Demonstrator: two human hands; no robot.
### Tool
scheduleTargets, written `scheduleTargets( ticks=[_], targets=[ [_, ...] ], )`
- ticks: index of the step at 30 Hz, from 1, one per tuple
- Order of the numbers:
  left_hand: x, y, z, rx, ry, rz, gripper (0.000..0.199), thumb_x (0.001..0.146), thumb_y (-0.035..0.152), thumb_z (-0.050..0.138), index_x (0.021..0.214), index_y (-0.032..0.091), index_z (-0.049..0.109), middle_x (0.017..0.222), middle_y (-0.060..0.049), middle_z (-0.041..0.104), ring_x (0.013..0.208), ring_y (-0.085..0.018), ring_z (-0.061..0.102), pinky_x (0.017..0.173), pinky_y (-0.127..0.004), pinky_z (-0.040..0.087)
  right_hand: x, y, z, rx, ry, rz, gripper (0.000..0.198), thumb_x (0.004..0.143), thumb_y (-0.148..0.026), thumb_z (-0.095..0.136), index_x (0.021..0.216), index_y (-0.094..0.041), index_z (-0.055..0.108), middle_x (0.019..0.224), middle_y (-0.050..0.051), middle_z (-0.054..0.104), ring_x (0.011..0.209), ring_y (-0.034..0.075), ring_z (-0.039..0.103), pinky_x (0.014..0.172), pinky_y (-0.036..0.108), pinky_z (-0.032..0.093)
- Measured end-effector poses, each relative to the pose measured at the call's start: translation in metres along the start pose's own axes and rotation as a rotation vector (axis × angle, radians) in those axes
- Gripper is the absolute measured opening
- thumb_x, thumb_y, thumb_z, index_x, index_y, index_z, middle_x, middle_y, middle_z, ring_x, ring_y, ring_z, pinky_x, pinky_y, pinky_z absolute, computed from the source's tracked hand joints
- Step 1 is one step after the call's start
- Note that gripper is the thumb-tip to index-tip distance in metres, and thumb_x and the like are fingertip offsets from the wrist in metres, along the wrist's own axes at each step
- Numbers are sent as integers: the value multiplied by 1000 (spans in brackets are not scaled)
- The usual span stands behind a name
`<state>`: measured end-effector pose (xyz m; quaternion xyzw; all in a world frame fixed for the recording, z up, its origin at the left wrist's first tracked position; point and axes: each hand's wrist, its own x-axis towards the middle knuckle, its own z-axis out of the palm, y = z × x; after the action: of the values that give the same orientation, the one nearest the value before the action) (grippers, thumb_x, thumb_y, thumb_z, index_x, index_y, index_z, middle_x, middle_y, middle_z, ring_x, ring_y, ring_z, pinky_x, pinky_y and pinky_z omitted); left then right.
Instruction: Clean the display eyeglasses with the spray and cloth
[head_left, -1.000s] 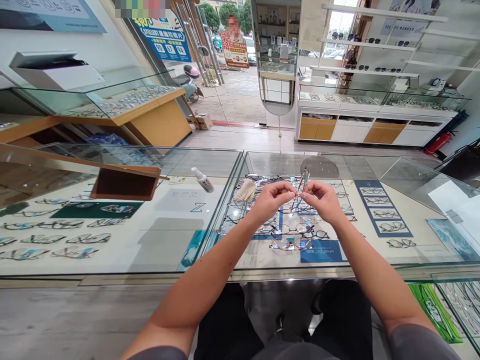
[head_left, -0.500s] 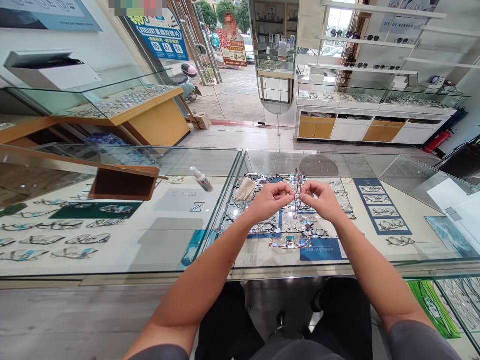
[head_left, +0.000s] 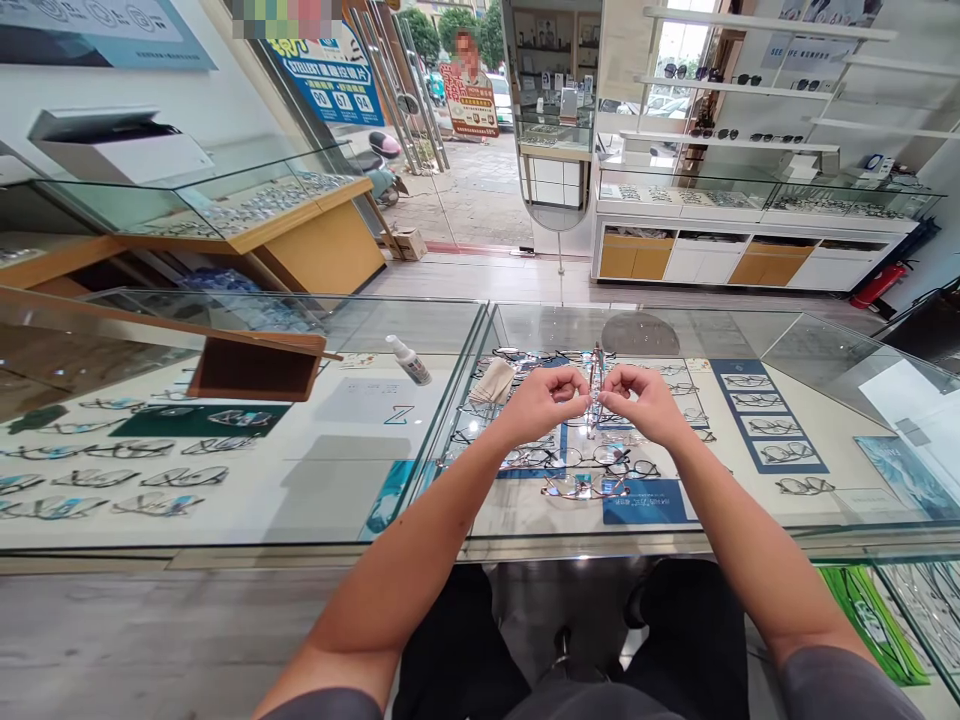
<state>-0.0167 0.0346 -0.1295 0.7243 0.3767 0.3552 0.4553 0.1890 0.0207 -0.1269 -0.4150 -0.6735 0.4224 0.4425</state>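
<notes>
Between my hands, above the glass counter [head_left: 315, 500], a pair of glasses [head_left: 596, 370] is held upright and seen nearly edge-on. My left hand [head_left: 549, 400] pinches it from the left, fingers curled and thumb pressed in. From the right, my right hand [head_left: 637, 398] pinches the same pair with thumb and curled fingers. The fingers hide part of the frame. A folded beige cloth [head_left: 493, 383] lies just left of my left hand. Near me on the counter rests another pair of glasses [head_left: 585, 487], close to a dark blue card [head_left: 645, 503].
A white spray bottle [head_left: 409, 360] stands on the left counter section beside a brown wooden tray [head_left: 255, 368]. Rows of glasses [head_left: 184, 477] fill the display at left. An oval mirror [head_left: 556, 110] stands beyond the counter. A person [head_left: 469, 60] is outside the doorway.
The view has shifted slightly, so the surroundings sit a little further right. Both hands keep their pinch on the glasses, with hardly any movement.
</notes>
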Motion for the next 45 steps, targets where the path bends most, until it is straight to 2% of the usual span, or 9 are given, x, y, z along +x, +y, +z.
scheduleTargets(
  ticks=[3, 7, 11, 15, 21, 25, 29, 34, 45],
  targets=[
    [2, -3, -1, -5, 25, 18, 19, 76, 37, 69, 73, 20, 61, 62, 6, 42, 62, -11, 39, 63, -27, 34, 0, 0, -2, -5, 11, -8, 18, 75, -36, 74, 69, -23, 63, 64, -3, 57, 63, 14, 44, 65, 32, 35],
    [5, -8, -1, -22, 51, 46, 18, 79, 36, 68, 77, 19, 61, 80, 0, 63, 78, -15, 56, 76, -31, 45, 0, 0, -6, -28, 52, 13, 21, 75, -40, 74, 71, -23, 63, 60, -4, 56, 57, 13, 42, 60, 30, 33],
    [5, -12, 0, -25, 77, 8, 21, 84, 39, 66, 81, 21, 58, 87, -2, 69, 84, -18, 64, 77, -31, 48, -2, 3, -12, -125, 165, 80, 24, 83, -46, 70, 80, -24, 61, 48, -8, 51, 46, 13, 43, 56, 30, 35],
    [4, -15, 2, -68, 135, -8, 21, 87, 39, 64, 81, 22, 54, 88, -2, 70, 101, -23, 73, 82, -32, 51, -3, 8, -17, -416, 345, 33, 23, 95, -46, 61, 86, -24, 64, 48, -7, 57, 47, 16, 53, 62, 31, 41],
    [7, -19, 6, -158, 170, -26, 21, 85, 39, 70, 83, 21, 59, 89, -4, 77, 90, -21, 75, 81, -33, 55, -2, 19, -22, -628, 575, -76, 25, 101, -47, 58, 98, -24, 68, 73, 3, 78, 64, 21, 70, 67, 32, 44],
    [10, -24, 12, -250, 157, -17, 23, 83, 41, 75, 86, 19, 65, 90, -7, 79, 90, -21, 75, 84, -34, 57, 0, 22, -18, -648, 661, -243, 25, 101, -47, 60, 106, -23, 66, 90, 7, 80, 80, 24, 74, 78, 37, 54],
    [10, -27, 22, -317, 175, 16, 29, 85, 46, 77, 88, 18, 70, 94, -8, 78, 94, -21, 73, 83, -33, 58, 0, 26, -7, -648, 610, -377, 31, 99, -52, 66, 112, -23, 65, 108, 10, 78, 94, 26, 73, 87, 42, 58],
    [6, -28, 33, -336, 146, 23, 32, 85, 50, 79, 89, 19, 73, 90, -4, 72, 90, -19, 70, 78, -31, 60, 0, 31, 0, -675, 481, -431, 35, 102, -48, 64, 125, -22, 67, 116, 13, 77, 105, 29, 73, 93, 45, 58],
    [6, -30, 36, -336, 174, 17, 32, 85, 50, 80, 88, 19, 72, 94, -5, 75, 96, -21, 72, 80, -32, 60, 2, 38, 2, -762, 527, -531, 36, 100, -28, 62, 135, -22, 67, 134, 14, 76, 120, 32, 69, 104, 51, 56]
  ],
)
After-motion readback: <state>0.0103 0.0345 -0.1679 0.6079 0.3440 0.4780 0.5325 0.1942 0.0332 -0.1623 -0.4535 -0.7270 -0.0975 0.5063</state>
